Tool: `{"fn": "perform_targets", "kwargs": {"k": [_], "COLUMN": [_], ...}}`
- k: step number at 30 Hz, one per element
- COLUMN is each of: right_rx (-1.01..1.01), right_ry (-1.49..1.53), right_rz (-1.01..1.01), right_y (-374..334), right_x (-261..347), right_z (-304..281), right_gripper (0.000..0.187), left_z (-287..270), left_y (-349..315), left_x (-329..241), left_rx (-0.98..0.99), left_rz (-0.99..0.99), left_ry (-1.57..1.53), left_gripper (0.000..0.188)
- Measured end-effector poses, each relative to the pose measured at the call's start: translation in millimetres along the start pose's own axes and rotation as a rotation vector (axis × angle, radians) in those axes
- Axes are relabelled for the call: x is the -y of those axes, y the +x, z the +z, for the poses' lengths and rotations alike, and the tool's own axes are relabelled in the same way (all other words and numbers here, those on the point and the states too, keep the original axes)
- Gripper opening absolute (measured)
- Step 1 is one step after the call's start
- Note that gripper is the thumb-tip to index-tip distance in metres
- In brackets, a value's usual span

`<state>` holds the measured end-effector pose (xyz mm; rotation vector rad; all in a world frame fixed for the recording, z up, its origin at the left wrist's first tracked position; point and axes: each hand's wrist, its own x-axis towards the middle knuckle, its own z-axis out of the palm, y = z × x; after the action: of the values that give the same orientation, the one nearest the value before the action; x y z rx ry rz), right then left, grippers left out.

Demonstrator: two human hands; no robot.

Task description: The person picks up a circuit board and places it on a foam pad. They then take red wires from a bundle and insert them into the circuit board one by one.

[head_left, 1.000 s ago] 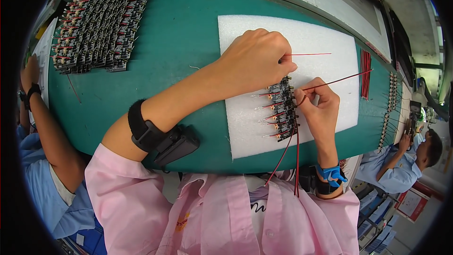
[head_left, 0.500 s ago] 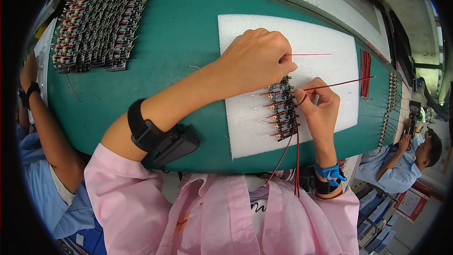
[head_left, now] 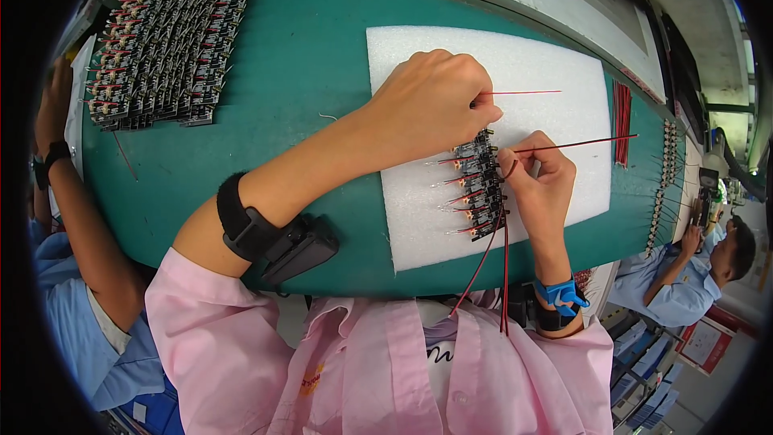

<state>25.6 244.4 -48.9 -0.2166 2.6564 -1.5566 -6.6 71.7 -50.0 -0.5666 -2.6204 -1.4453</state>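
Observation:
A strip of small black circuit boards (head_left: 485, 185), with thin wire ends along its left side, lies on a white foam sheet (head_left: 564, 60). Over the strip's far end my left hand (head_left: 443, 101) is closed, back of the hand up. A thin red wire (head_left: 527, 93) sticks out to the right from its fingers, whose tips are hidden. My right hand (head_left: 546, 173) pinches a red-and-black wire (head_left: 592, 142) between thumb and index finger, at the strip's right edge. More red-and-black wires (head_left: 505, 282) trail from the strip's near end toward my shirt.
Stacked circuit boards (head_left: 165, 40) cover the far left of the green table mat (head_left: 310, 56). A bundle of red wires (head_left: 622, 121) and a row of small wired parts (head_left: 664, 185) lie at the right. A grey-white frame (head_left: 555, 8) borders the back. Co-workers sit on both sides.
My hands keep nearly the same grip and place, with the whole view shifted slightly. At the left, the co-worker's hand has moved a little farther away.

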Motion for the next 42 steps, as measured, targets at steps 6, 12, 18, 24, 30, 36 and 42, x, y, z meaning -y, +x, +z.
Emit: {"fn": "perform_targets", "kwargs": {"k": [6, 12, 18, 24, 30, 36, 42], "right_rx": [0.016, 0.023, 0.043, 0.014, 0.007, -0.023, -0.051], "right_ry": [-0.02, -0.027, -0.068, -0.05, -0.054, -0.007, 0.058], "right_rz": [-0.006, -0.002, 0.036, -0.003, -0.03, -0.066, -0.101], "right_y": [0.8, 2.1, 4.3, 3.1, 0.0, -3.2, -4.4], "right_x": [0.6, 3.5, 4.0, 0.9, 0.9, -2.8, -10.4], "right_z": [-0.9, -1.1, -2.3, -0.4, -1.7, 1.0, 3.8], "right_gripper": [0.008, 0.008, 0.008, 0.011, 0.009, 0.008, 0.008], "left_z": [-2.0, -2.8, -8.3, -8.1, -7.2, -7.5, -6.8], "left_y": [0.0, 0.4, 1.3, 1.6, 1.4, 0.9, 0.3], "left_x": [-2.2, -3.0, -12.1, -12.0, -10.2, -11.3, -10.1], "left_rx": [0.019, 0.019, 0.107, 0.099, 0.092, 0.089, 0.079], "left_rz": [-0.015, -0.008, -0.132, -0.131, -0.116, -0.134, -0.109], "left_ry": [0.003, 0.015, 0.023, 0.025, 0.028, 0.006, 0.032], "left_gripper": [0.021, 0.021, 0.018, 0.018, 0.018, 0.018, 0.018]}}
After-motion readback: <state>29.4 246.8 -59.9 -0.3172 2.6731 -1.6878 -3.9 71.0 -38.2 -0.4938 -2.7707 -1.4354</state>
